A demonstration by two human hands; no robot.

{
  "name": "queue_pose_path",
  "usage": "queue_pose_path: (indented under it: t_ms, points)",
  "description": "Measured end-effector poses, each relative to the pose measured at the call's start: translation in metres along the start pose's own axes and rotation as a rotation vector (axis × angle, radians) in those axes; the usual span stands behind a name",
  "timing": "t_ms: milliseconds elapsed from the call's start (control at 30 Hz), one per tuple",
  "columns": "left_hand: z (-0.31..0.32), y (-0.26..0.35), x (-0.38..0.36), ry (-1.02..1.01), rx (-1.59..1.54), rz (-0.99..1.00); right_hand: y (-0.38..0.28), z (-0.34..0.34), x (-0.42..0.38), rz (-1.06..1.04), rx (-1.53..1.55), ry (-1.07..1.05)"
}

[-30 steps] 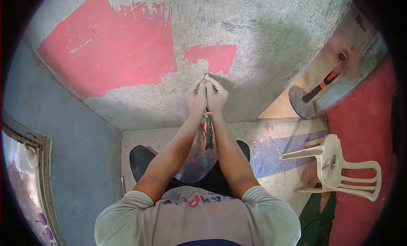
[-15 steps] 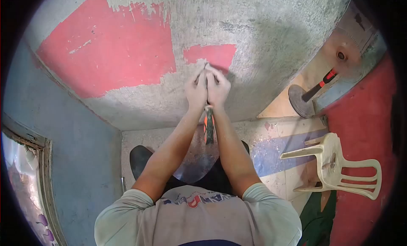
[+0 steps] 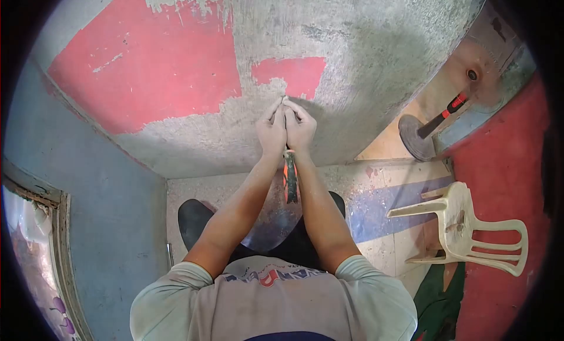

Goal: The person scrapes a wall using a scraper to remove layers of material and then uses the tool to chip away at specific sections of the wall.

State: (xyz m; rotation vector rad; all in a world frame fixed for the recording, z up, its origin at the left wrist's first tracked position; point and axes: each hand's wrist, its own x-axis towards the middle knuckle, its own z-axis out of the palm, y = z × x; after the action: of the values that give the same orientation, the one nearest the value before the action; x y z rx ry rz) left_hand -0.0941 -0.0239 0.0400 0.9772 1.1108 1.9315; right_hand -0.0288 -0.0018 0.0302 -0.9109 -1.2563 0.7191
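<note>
Both of my hands are closed together around a tool with an orange and black handle (image 3: pixel 290 177), which sticks out below my wrists. My left hand (image 3: pixel 271 131) wraps it from the left, and my right hand (image 3: pixel 301 129) from the right. The tool's front part is hidden between my palms. My dusty fingertips meet at the wall, just below the small red paint patch (image 3: pixel 299 73). A larger red patch (image 3: pixel 158 64) lies up and to the left, with bare grey wall (image 3: pixel 352 106) around both.
On the right, a cream plastic chair (image 3: pixel 457 220) stands by a red wall (image 3: pixel 499 164). Behind it is a round grey base (image 3: pixel 414 138) with a red and black handle (image 3: pixel 453 104). Paint flakes litter the tiled floor (image 3: pixel 376 188). A blue wall (image 3: pixel 111 223) borders the left.
My hands have shifted slightly down the wall and away from the small red patch. The bare notch at its lower left is now more exposed.
</note>
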Motion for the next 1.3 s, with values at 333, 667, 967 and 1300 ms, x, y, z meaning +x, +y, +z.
queue_pose_path:
  t_ms: [333,667,967,1300]
  points:
    - [-0.003,-0.010,0.005,0.008,0.014,0.042,0.009,0.003,0.003,-0.016,0.007,-0.005]
    - [-0.014,-0.030,-0.003,0.003,0.118,0.107,0.035,0.004,-0.012,0.027,0.040,0.003]
    - [-0.007,-0.022,-0.001,0.013,0.053,0.094,0.016,0.002,-0.008,0.012,-0.018,0.005]
    - [0.005,-0.001,0.014,0.000,0.063,0.137,-0.009,0.000,0.015,-0.093,-0.013,-0.009]
